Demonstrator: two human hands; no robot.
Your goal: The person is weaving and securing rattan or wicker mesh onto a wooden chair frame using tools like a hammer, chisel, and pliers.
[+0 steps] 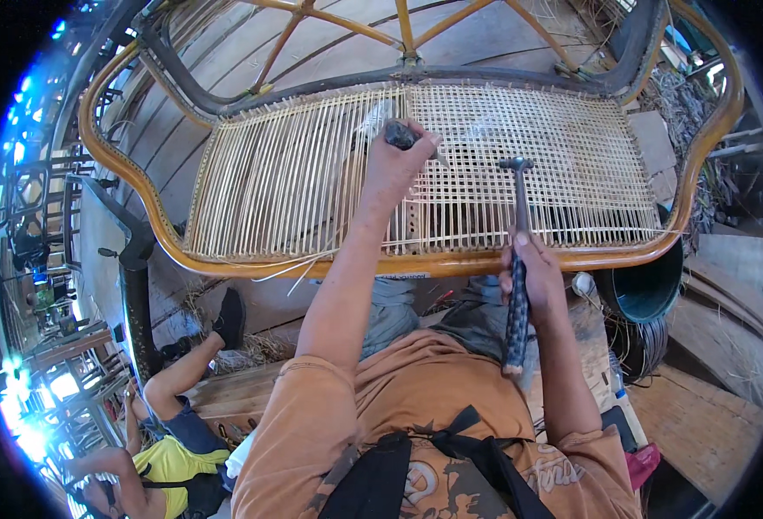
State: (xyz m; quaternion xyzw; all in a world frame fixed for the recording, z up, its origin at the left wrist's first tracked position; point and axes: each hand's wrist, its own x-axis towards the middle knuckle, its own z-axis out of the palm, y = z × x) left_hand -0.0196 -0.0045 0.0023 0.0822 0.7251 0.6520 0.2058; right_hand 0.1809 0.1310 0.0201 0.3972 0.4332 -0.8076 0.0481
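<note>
A curved wooden seat frame [295, 267] lies across in front of me, strung with pale cane. Its right half carries an open woven cane mesh [563, 164]; on the left half the cane strands [269, 182] run mostly one way. Over the middle bar, my left hand [392, 166] is closed round the dark, rounded handle of an awl-like tool [399, 135]. The tool's thin tip points right, over the mesh. My right hand [539, 275] grips a hammer [518, 186] by its dark checkered handle. The hammer's metal head is above the right mesh, apart from the awl.
Loose cane ends [299, 266] stick out over the near rail. A dark green bucket [650, 281] stands at the right, with wooden boards [702, 424] below it. At lower left sits another person in a yellow top [169, 458]. Shavings litter the floor.
</note>
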